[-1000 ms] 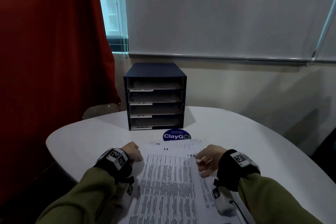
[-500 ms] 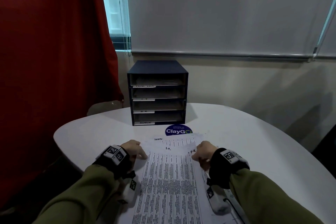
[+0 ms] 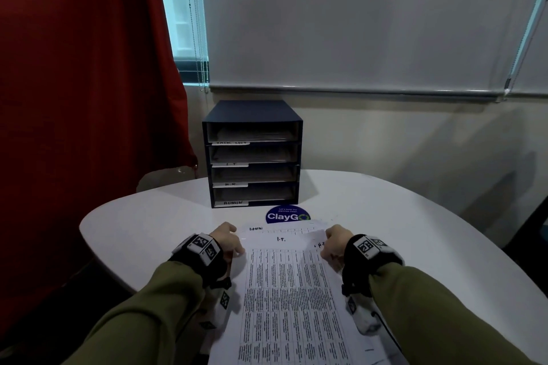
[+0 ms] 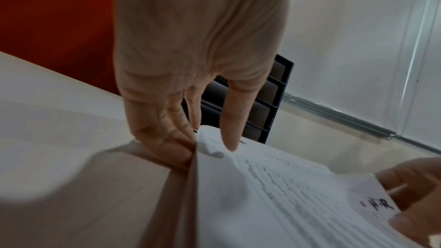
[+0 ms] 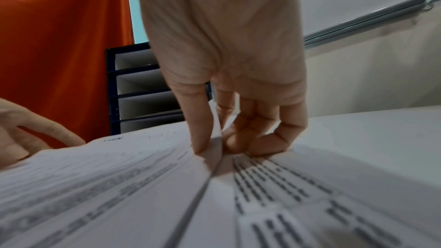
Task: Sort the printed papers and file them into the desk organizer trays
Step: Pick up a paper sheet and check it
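A stack of printed papers (image 3: pixel 290 290) lies on the white table (image 3: pixel 415 231) in front of me. Its top sheet is headed "I.T."; sheets headed "ADMIN" and "H.R" peek out beneath. My left hand (image 3: pixel 228 241) pinches the top sheet's far left corner, thumb on top (image 4: pixel 207 150). My right hand (image 3: pixel 335 243) pinches the far right corner, with curled fingers under the raised edge (image 5: pixel 220 147). Beyond the papers stands the dark blue desk organizer (image 3: pixel 252 154). It has several trays, labelled from top to bottom TASK LIST, I.T., H.R. and ADMIN, and each holds paper.
A round blue ClayGo sticker (image 3: pixel 287 216) sits between the papers and the organizer. A red curtain (image 3: pixel 74 98) hangs at the left, a chair back (image 3: pixel 166 181) shows behind the table's left edge, and a lowered blind (image 3: pixel 355 24) covers the window.
Both hands have shifted onto the far corners of the top sheet and lifted its edge. The ADMIN heading on a lower sheet has come into view.
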The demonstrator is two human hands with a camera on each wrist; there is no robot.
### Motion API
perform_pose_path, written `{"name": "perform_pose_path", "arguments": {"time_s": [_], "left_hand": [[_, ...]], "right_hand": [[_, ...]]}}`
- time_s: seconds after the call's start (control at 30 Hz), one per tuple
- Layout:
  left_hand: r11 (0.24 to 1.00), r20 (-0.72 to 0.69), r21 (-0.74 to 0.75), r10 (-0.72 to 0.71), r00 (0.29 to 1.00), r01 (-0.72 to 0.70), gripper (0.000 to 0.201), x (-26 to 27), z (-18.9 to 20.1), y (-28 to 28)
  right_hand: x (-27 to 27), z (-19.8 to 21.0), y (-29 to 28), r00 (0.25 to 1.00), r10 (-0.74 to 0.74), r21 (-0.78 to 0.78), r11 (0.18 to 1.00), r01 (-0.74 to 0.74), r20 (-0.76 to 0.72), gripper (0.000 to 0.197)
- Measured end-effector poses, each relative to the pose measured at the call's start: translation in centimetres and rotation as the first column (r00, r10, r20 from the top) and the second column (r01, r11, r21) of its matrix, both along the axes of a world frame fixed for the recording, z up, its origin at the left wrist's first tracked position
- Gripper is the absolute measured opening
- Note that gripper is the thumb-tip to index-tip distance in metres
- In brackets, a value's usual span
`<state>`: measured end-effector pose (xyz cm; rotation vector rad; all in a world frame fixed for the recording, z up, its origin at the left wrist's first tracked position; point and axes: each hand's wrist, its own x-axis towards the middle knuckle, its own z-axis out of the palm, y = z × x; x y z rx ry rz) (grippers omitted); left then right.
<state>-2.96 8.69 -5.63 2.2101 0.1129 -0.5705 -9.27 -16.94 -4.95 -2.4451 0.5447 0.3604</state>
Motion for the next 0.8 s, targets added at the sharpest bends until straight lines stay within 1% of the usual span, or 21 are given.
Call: {"name": "perform_pose_path", "arguments": {"time_s": [0.07, 0.1, 0.17, 0.3, 0.37, 0.47, 0.5, 0.57, 0.6, 0.67, 0.7, 0.73, 0.8], "left_hand": [[0.999, 0.013, -0.032, 0.012, 1.0, -0.012, 0.072, 0.3, -0.5, 0.1], [0.999, 0.027, -0.033, 0.006, 1.0, -0.005, 0.072, 0.5, -0.8, 0.1], [0.999, 0.081, -0.014, -0.031, 0.996, 0.032, 0.071, 0.6, -0.8, 0.0], [0.996, 0.199, 0.028, -0.093, 0.975, 0.089, 0.068, 0.3, -0.4, -0.1], [0.992, 0.255, 0.052, -0.124, 0.959, 0.115, 0.064, 0.0, -0.3, -0.2], [0.993, 0.346, 0.05, -0.121, 0.93, 0.111, 0.051, -0.2, 0.0, -0.2], [0.994, 0.379, 0.042, -0.108, 0.919, 0.1, 0.047, -0.2, 0.0, -0.1], [0.994, 0.431, 0.042, -0.107, 0.896, 0.098, 0.046, 0.0, -0.2, 0.0], [0.992, 0.444, 0.066, -0.129, 0.887, 0.111, 0.047, -0.1, -0.2, 0.0], [0.982, 0.462, 0.131, -0.179, 0.868, 0.133, 0.049, -0.2, -0.3, 0.1], [0.982, 0.47, 0.141, -0.181, 0.864, 0.129, 0.048, -0.3, -0.3, 0.1], [0.983, 0.481, 0.137, -0.171, 0.86, 0.118, 0.046, -0.5, -0.2, 0.1], [0.991, 0.503, 0.1, -0.127, 0.855, 0.089, 0.035, -0.5, -0.2, 0.0]], "right_hand": [[0.9, -0.8, -0.3, 1.0, 0.001, -0.058, 0.998, -0.002, -0.025, 0.035], [1.3, -1.2, -0.6, 0.999, 0.007, -0.087, 0.996, -0.009, -0.033, 0.039], [1.5, -1.4, -0.7, 0.999, 0.023, -0.101, 0.995, -0.027, -0.036, 0.043], [1.5, -1.1, -0.7, 0.999, 0.023, -0.062, 0.998, -0.025, -0.038, 0.037], [1.4, -1.1, -0.7, 0.998, 0.032, -0.047, 0.998, -0.034, -0.048, 0.037], [0.9, -0.8, -0.7, 1.0, 0.015, -0.042, 0.999, -0.016, -0.027, 0.017], [0.7, -0.7, -0.7, 1.0, 0.005, -0.029, 1.0, -0.006, -0.027, 0.017], [0.6, -0.8, -0.8, 1.0, -0.004, -0.008, 1.0, 0.004, -0.014, 0.018], [0.7, -0.9, -0.8, 1.0, -0.005, -0.003, 1.0, 0.005, -0.012, 0.022], [1.0, -1.2, -0.9, 1.0, 0.002, 0.002, 1.0, -0.002, -0.012, 0.037], [1.0, -1.2, -0.9, 1.0, 0.011, -0.001, 1.0, -0.011, -0.019, 0.041], [1.0, -1.3, -0.9, 1.0, 0.012, 0.002, 1.0, -0.012, -0.018, 0.04], [0.8, -1.2, -0.9, 1.0, 0.0, 0.018, 1.0, 0.0, -0.015, 0.035]]}}
